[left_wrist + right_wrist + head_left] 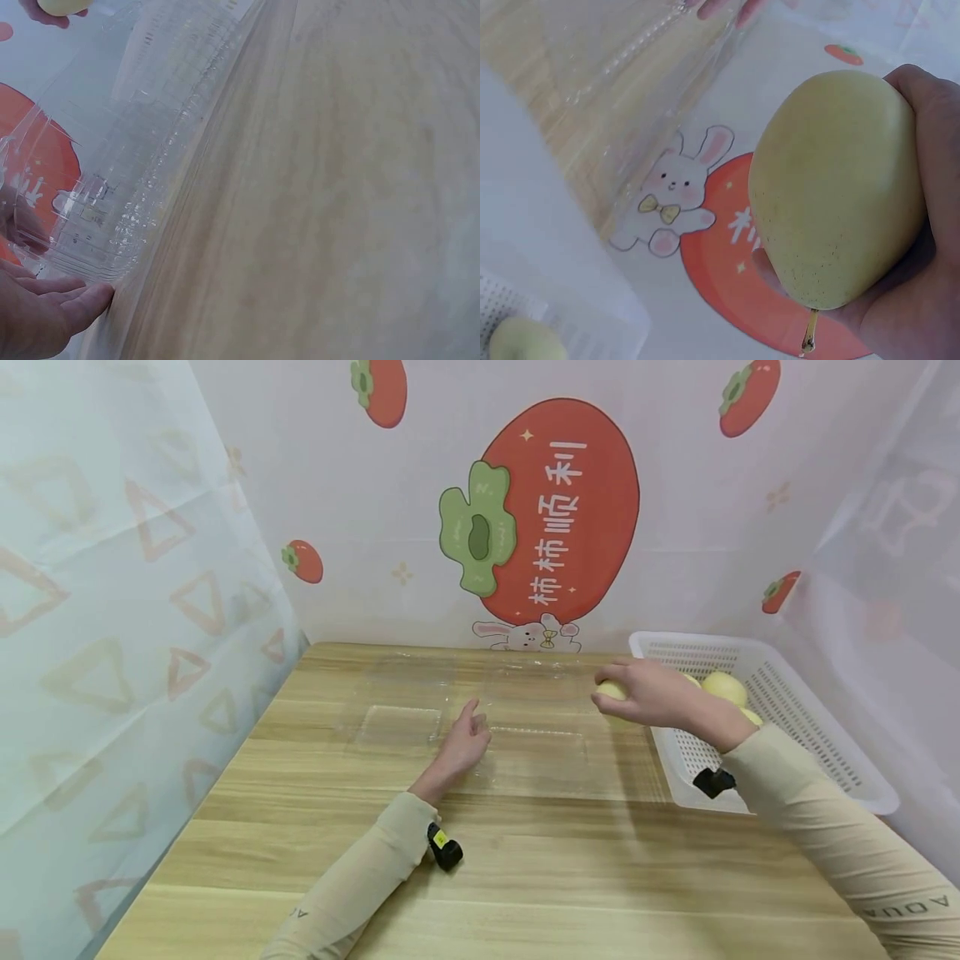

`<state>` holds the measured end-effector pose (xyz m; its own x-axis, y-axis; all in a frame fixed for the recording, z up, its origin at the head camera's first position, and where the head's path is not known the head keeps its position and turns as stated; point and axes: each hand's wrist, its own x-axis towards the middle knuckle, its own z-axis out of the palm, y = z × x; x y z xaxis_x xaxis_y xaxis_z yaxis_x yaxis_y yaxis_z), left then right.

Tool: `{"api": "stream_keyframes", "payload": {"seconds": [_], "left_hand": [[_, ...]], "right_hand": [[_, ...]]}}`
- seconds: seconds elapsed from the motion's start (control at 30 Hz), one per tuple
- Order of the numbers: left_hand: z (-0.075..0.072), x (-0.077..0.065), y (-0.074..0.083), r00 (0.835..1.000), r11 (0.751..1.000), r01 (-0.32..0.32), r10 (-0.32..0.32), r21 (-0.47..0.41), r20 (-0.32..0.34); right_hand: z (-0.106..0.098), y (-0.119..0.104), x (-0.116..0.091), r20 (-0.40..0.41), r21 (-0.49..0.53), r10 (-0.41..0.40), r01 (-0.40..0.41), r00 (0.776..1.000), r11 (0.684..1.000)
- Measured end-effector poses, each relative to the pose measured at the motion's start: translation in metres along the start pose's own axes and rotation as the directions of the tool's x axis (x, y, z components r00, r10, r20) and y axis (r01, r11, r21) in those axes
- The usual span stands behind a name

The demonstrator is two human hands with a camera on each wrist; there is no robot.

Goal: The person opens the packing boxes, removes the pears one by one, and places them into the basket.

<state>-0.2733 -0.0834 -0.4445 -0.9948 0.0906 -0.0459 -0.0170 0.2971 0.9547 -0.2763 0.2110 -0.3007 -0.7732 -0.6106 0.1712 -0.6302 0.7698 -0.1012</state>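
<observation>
My right hand [654,692] grips a pale yellow pear [836,187] whose stem points down in the right wrist view. It holds the pear above the table, between the white basket and the right-hand clear plastic box [536,764]. My left hand [467,745] is at the left side of that box, fingers loosely extended. In the left wrist view its fingertips [90,304] lie right at the box's ribbed end wall. A second clear plastic box [401,727] stands to the left of this hand. Both boxes have their lids folded back toward the wall.
A white perforated basket [813,739] at the right holds several pears [724,687]. The wooden table [525,877] ends at a back wall [420,593] printed with persimmons and a rabbit. Printed sheets also hang at the left and right sides.
</observation>
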Motion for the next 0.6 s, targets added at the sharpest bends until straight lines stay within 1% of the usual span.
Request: {"api": "stream_keyframes", "payload": {"seconds": [0.2,0.47,0.6], "left_hand": [[0.000,0.001,0.000,1.000,1.000,0.001,-0.002,-0.007,-0.006],[0.001,0.002,-0.002,1.000,1.000,-0.005,0.005,0.009,-0.002],[0.001,0.002,-0.003,1.000,1.000,-0.007,0.007,0.001,-0.005]], "right_hand": [[-0.007,0.021,-0.002,0.028,0.022,0.025,-0.026,0.999,0.999],[-0.013,0.049,-0.003,0.029,0.074,0.080,-0.082,0.996,0.994],[-0.013,0.061,-0.003,0.024,0.070,0.113,-0.115,0.993,0.991]]}}
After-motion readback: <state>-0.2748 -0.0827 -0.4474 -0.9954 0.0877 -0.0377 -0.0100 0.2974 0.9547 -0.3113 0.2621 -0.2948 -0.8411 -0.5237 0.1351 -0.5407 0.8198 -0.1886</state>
